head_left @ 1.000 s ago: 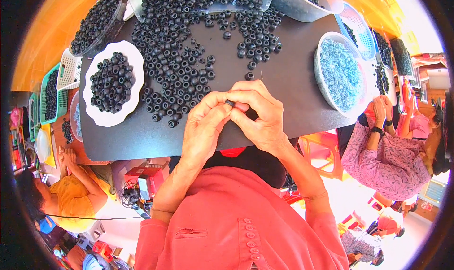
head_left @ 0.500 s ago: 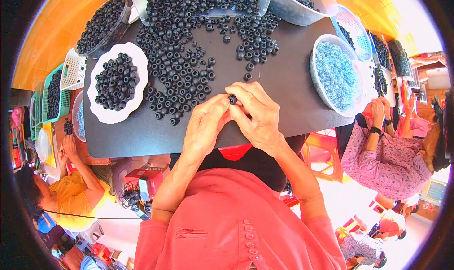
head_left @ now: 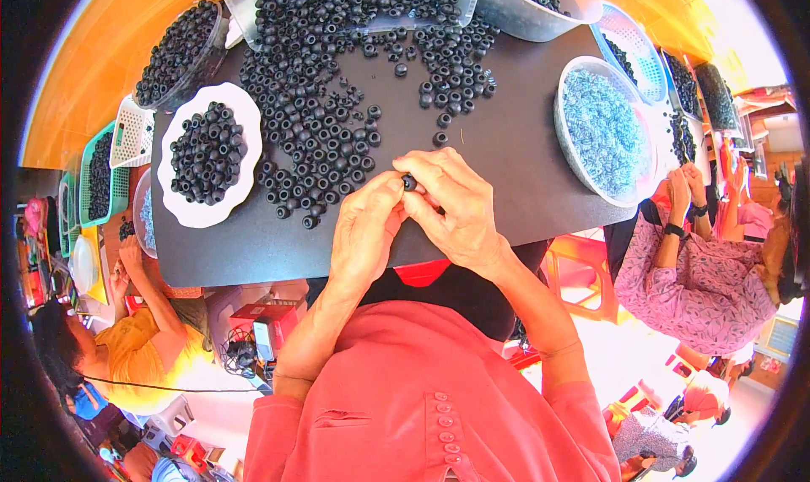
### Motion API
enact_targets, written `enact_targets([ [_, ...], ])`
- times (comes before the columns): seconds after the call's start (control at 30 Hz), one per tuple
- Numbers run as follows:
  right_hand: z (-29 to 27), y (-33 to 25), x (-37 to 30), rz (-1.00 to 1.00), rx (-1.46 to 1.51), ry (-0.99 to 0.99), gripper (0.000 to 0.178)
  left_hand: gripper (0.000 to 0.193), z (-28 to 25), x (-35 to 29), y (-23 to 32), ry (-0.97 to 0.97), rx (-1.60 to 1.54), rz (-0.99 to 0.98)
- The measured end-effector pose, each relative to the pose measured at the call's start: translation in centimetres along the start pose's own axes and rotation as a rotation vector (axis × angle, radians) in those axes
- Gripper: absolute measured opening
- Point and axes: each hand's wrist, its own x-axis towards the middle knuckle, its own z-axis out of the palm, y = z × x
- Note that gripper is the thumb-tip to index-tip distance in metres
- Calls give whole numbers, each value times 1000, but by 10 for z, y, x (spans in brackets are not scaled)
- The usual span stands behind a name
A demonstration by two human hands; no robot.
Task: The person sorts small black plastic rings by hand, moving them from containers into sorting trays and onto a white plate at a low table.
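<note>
The left hand [head_left: 364, 229] and right hand [head_left: 457, 214] together pinch one small, round, holed black bead [head_left: 409, 182]. Just beyond them lie loose round black beads [head_left: 329, 148]; leftward, a scalloped white plate [head_left: 199, 215]; rightward, a translucent round bowl [head_left: 626, 200] of pale-blue pieces [head_left: 601, 127].

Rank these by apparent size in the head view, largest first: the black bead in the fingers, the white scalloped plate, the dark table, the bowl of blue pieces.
1. Dark table
2. White scalloped plate and bowl of blue pieces: too alike to rank
3. Held black bead
</note>
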Motion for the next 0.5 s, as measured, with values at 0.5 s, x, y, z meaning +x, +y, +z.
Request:
enact_targets([
  [0.5, -134, 77, 149, 29, -490, 316, 18, 37, 4, 1, -3, -21, 13, -16],
])
